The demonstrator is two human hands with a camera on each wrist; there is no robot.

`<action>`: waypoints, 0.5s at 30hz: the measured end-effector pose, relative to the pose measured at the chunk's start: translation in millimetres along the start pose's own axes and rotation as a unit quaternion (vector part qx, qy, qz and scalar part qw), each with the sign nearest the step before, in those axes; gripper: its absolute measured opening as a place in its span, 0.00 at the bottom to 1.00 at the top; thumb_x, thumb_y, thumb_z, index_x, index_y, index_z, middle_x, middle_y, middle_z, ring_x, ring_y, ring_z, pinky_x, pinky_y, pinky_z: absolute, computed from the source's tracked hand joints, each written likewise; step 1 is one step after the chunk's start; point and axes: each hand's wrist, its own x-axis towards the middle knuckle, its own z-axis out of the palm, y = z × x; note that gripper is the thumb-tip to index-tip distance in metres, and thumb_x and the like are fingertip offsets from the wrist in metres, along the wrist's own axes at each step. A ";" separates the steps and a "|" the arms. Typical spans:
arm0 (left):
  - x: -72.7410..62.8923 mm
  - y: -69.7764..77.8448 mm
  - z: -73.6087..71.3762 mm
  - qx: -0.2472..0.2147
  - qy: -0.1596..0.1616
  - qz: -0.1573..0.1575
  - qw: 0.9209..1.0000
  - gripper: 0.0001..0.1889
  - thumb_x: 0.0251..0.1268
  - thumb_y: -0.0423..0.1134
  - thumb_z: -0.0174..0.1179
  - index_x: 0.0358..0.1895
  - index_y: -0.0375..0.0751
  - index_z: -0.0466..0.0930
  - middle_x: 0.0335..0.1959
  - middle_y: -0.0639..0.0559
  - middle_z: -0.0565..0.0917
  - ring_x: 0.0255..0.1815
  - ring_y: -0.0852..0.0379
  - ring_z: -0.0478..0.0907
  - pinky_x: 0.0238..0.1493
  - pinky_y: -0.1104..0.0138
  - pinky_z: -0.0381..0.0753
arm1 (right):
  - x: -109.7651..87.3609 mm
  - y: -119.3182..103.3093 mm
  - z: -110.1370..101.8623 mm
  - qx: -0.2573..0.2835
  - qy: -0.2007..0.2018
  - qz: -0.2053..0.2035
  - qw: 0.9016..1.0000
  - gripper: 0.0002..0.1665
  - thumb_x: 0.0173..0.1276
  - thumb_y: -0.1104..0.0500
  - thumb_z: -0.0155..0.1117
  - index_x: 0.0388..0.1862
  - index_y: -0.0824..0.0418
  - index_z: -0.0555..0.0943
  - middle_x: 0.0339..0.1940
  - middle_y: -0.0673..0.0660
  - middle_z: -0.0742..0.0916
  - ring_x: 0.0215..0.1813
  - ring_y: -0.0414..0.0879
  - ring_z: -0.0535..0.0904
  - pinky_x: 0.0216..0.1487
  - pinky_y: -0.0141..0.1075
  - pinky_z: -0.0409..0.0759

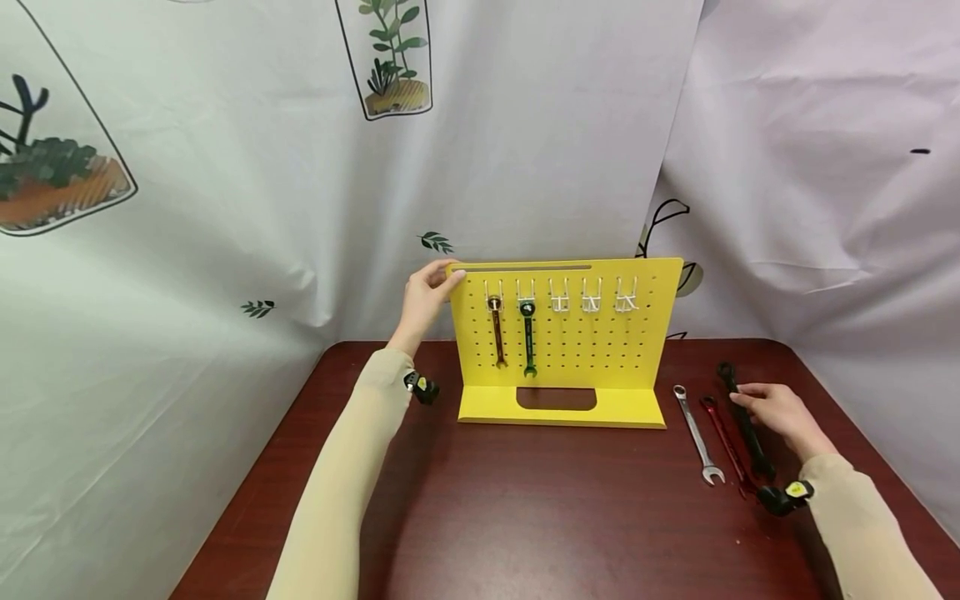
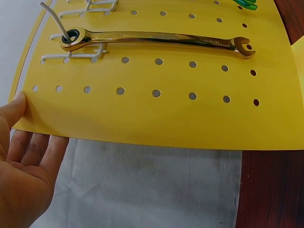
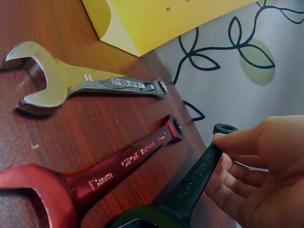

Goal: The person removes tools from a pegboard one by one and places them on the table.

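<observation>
My left hand (image 1: 424, 302) holds the upper left corner of a yellow pegboard stand (image 1: 480, 406), thumb in front and fingers behind. A gold combination wrench (image 2: 156, 39) hangs by its ring end on the leftmost hook, and a green wrench (image 1: 528, 340) hangs on the hook beside it. To the right of the stand, my right hand (image 1: 780, 414) pinches a black combination wrench (image 3: 194, 183) near its ring end between thumb and fingers. Next to it on the table lie a red wrench (image 3: 118, 173) and a silver wrench (image 3: 52, 80), roughly parallel.
Several white hooks (image 1: 591, 302) on the right part of the board carry no wrench. The stand rests on a dark red-brown table (image 1: 570, 508) near its back edge. A pale cloth (image 1: 555, 167) with printed plants hangs behind and at both sides.
</observation>
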 end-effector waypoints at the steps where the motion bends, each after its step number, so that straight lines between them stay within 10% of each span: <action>1: 0.0 0.0 -0.1 0.000 0.000 0.001 1.000 0.22 0.66 0.54 0.67 0.59 0.48 0.84 0.47 0.46 0.87 0.47 0.51 0.84 0.49 0.57 0.86 | 0.0 0.1 0.4 0.000 0.001 -0.001 1.000 0.32 0.81 0.55 0.53 0.63 0.86 0.68 0.55 0.84 0.77 0.37 0.53 0.84 0.35 0.39 0.83; 15: -0.1 -1.2 0.1 0.004 0.002 0.015 1.000 0.22 0.68 0.53 0.66 0.59 0.47 0.84 0.45 0.47 0.88 0.45 0.52 0.84 0.48 0.58 0.86 | 4.2 4.9 5.1 -0.021 0.012 -0.002 1.000 0.27 0.78 0.57 0.58 0.56 0.85 0.74 0.45 0.77 0.83 0.33 0.49 0.82 0.31 0.38 0.81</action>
